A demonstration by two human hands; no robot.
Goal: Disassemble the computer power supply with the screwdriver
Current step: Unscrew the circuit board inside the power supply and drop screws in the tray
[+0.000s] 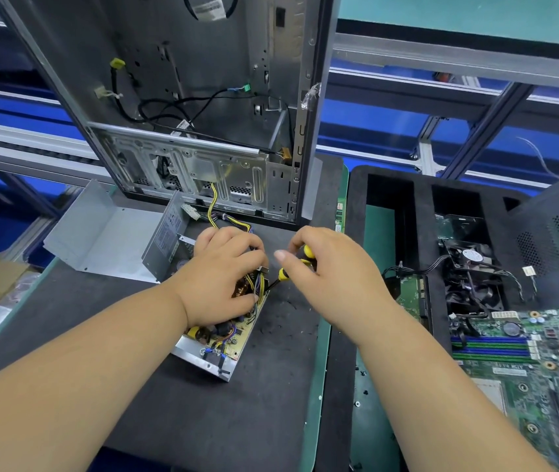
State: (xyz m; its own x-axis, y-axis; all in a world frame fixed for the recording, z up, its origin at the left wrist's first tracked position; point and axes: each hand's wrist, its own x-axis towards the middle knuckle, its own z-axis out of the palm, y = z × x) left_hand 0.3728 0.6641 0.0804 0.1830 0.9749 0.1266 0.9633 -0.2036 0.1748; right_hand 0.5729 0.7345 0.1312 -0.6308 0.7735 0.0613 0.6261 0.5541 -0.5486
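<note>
The opened power supply (218, 338) lies on a black mat, its yellowish circuit board and coils bare in a metal base. My left hand (227, 274) rests on top of the board, fingers curled round its yellow and black wires. In my right hand (326, 270) is a yellow and black screwdriver (286, 272), gripped by the handle. Its dark shaft slants down and left to the board's right edge, beside my left fingers. The tip is hidden among the wires.
The supply's grey metal cover (107, 240) lies to the left. An empty computer case (199, 124) stands upright behind. At right a black foam tray (421, 199) holds a fan (475, 270), with a green motherboard (544, 362) in front. Loose screws (360, 393) lie on the green surface.
</note>
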